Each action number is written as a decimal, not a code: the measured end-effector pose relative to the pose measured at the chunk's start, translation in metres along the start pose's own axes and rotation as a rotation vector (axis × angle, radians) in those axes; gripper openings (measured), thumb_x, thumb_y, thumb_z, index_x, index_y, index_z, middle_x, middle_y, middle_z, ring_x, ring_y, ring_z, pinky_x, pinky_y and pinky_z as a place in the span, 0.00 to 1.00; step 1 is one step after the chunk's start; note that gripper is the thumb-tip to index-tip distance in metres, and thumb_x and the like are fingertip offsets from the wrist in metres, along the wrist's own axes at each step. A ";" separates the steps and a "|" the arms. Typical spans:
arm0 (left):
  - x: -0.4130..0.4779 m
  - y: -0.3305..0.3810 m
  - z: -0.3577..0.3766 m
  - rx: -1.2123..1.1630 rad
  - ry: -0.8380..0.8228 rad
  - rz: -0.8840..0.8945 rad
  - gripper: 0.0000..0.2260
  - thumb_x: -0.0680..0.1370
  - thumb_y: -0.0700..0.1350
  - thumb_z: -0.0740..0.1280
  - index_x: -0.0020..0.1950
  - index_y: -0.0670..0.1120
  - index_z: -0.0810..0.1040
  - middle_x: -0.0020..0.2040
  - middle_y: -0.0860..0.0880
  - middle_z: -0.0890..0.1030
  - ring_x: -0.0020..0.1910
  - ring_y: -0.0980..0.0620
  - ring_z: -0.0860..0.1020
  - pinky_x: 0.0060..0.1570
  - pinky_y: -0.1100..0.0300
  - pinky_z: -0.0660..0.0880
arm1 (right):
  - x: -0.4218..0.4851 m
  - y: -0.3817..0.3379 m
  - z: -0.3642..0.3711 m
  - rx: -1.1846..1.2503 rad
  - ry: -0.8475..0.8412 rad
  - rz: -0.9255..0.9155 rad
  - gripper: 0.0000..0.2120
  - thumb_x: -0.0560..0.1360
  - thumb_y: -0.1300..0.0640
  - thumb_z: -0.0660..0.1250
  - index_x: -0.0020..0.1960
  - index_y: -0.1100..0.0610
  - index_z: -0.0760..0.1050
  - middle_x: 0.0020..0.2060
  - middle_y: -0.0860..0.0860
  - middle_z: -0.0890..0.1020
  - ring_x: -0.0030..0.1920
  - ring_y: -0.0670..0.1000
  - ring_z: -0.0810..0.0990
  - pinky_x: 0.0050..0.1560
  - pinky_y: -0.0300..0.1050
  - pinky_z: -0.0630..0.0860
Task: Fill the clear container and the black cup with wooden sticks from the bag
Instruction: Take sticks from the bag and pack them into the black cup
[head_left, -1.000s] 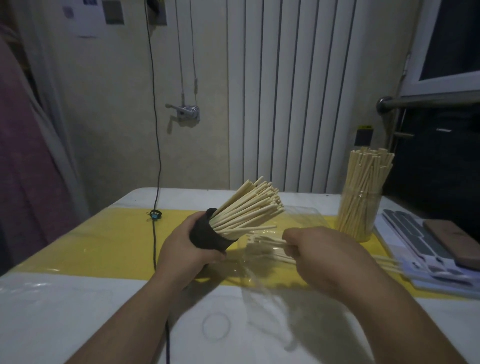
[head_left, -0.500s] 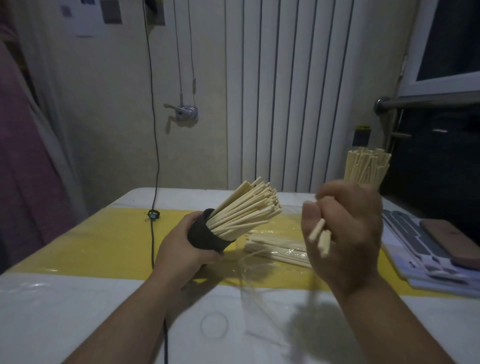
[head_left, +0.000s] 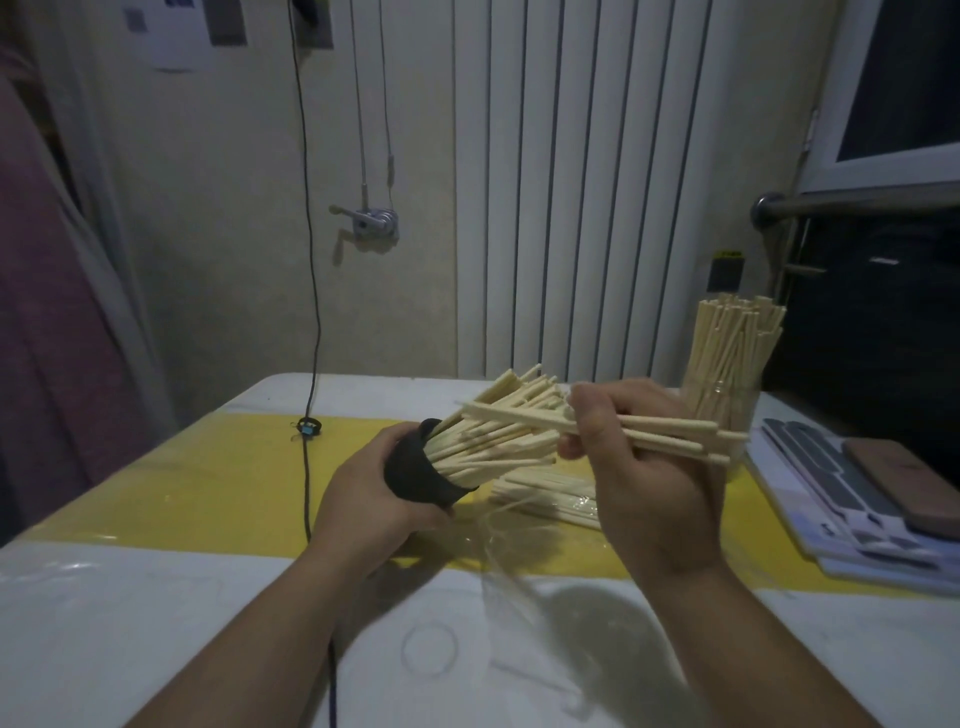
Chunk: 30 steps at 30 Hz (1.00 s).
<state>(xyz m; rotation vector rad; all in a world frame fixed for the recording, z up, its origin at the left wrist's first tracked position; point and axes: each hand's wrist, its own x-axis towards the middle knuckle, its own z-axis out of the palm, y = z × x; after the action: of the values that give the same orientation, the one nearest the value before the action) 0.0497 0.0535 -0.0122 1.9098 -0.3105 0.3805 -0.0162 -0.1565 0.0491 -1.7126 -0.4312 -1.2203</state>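
My left hand (head_left: 371, 496) grips the black cup (head_left: 418, 473), tilted so its mouth faces right and packed with wooden sticks (head_left: 498, 431). My right hand (head_left: 639, 467) holds a few loose sticks (head_left: 670, 434) level, their left ends lying over the sticks in the cup. The clear plastic bag (head_left: 550, 501) lies on the table below my hands with more sticks inside. The clear container (head_left: 719, 410), full of upright sticks, stands at the right behind my right hand.
The table has a white top with a yellow mat (head_left: 208, 483). A stack of flat grey-and-white sheets (head_left: 831, 499) and a brown phone (head_left: 904, 478) lie at the right edge. A black cable (head_left: 306, 483) crosses the mat on the left.
My right hand lifted a few sticks out of the bag, raised them, then swung them level toward the mouth of the cup. My left hand kept the cup tilted in place.
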 end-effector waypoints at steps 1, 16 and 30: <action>0.000 0.001 0.000 0.016 -0.008 0.012 0.34 0.58 0.38 0.82 0.55 0.66 0.76 0.50 0.68 0.81 0.49 0.66 0.79 0.41 0.70 0.73 | -0.001 0.000 0.001 0.035 -0.023 0.066 0.14 0.78 0.48 0.65 0.37 0.49 0.80 0.31 0.45 0.81 0.38 0.44 0.80 0.42 0.32 0.72; 0.000 0.004 0.003 0.137 -0.049 0.110 0.35 0.52 0.46 0.79 0.53 0.72 0.75 0.51 0.67 0.82 0.50 0.65 0.79 0.46 0.63 0.77 | -0.004 0.023 0.005 0.096 -0.344 0.619 0.40 0.57 0.28 0.75 0.66 0.37 0.69 0.67 0.44 0.71 0.65 0.47 0.73 0.63 0.48 0.75; -0.001 0.003 0.001 0.071 -0.012 0.036 0.35 0.54 0.42 0.81 0.52 0.72 0.76 0.50 0.69 0.81 0.50 0.68 0.78 0.45 0.63 0.76 | -0.018 0.022 0.018 0.009 -0.232 0.265 0.20 0.77 0.38 0.51 0.65 0.37 0.70 0.71 0.35 0.68 0.71 0.32 0.61 0.67 0.26 0.58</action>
<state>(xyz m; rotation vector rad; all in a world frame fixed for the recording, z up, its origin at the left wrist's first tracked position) 0.0478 0.0518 -0.0101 1.9790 -0.3434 0.4092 0.0017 -0.1479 0.0217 -1.8453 -0.3325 -0.8335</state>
